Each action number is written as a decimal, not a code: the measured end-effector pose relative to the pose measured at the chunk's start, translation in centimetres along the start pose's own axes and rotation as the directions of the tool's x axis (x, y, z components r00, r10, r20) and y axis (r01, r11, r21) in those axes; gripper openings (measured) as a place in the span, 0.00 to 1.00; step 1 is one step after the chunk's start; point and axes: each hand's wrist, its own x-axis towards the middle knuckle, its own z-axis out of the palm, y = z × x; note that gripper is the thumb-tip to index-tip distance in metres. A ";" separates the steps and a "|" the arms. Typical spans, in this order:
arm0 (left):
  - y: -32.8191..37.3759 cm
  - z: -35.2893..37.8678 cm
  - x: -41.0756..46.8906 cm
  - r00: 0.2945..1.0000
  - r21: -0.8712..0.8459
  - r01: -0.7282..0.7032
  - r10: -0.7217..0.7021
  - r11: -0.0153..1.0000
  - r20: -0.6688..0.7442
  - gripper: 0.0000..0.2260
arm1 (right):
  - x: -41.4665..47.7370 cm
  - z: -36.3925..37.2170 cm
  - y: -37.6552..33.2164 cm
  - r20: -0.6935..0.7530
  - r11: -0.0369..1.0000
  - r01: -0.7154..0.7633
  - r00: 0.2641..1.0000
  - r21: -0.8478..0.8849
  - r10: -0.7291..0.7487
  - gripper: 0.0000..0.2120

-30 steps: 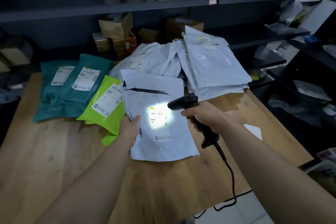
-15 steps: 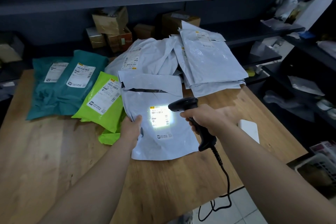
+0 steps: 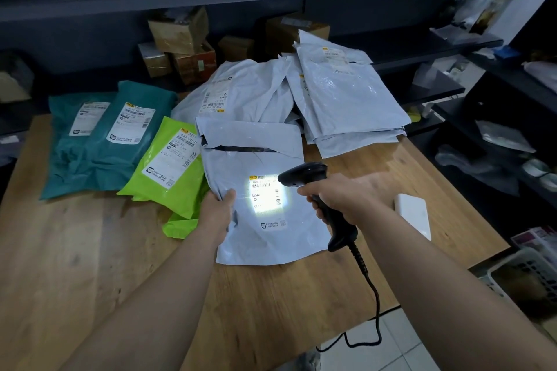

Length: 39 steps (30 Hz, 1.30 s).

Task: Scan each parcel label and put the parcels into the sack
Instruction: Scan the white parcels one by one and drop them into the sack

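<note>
At the centre of the frame a grey parcel [image 3: 271,247] lies flat on the wooden worktop [image 3: 75,265], its label [image 3: 266,199] lit bright by the black scanner [image 3: 304,175]. The left hand [image 3: 217,214] pinches the parcel's left edge, thumb on top. The right hand [image 3: 337,199] has its fingers wrapped round the scanner's handle, its head aimed at the label from the right. Further left lie a lime-green parcel [image 3: 162,169] and two teal parcels [image 3: 99,153]; a pile of grey parcels [image 3: 346,99] sits at upper centre-right.
</note>
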 end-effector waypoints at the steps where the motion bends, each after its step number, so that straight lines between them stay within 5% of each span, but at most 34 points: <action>1: 0.1 0.0 0.0 1.000 -0.016 0.003 -0.003 1.000 0.007 0.09 | 0.0 0.0 0.1 0.003 1.000 -0.011 1.000 0.006 0.011 0.10; 16: -0.4 0.1 0.1 0.999 -0.038 0.044 -0.043 0.998 0.017 0.10 | 1.5 0.1 0.4 0.009 1.000 0.004 1.000 0.022 -0.004 0.10; 23: 0.8 -0.1 -0.7 0.998 -0.055 -0.021 0.024 0.998 0.051 0.11 | 2.6 -0.9 1.4 -0.009 0.981 0.148 0.989 0.123 -0.149 0.13; 33: 6.8 -4.4 -7.4 0.968 -0.233 -0.236 0.249 0.943 0.030 0.08 | 3.1 0.4 1.9 0.248 0.971 0.078 0.959 0.225 -0.134 0.14; 39: 7.6 -12.0 -13.2 0.960 -0.309 -0.280 0.256 0.909 -0.118 0.08 | 1.8 6.7 2.4 0.528 0.961 0.002 0.835 0.278 -0.154 0.11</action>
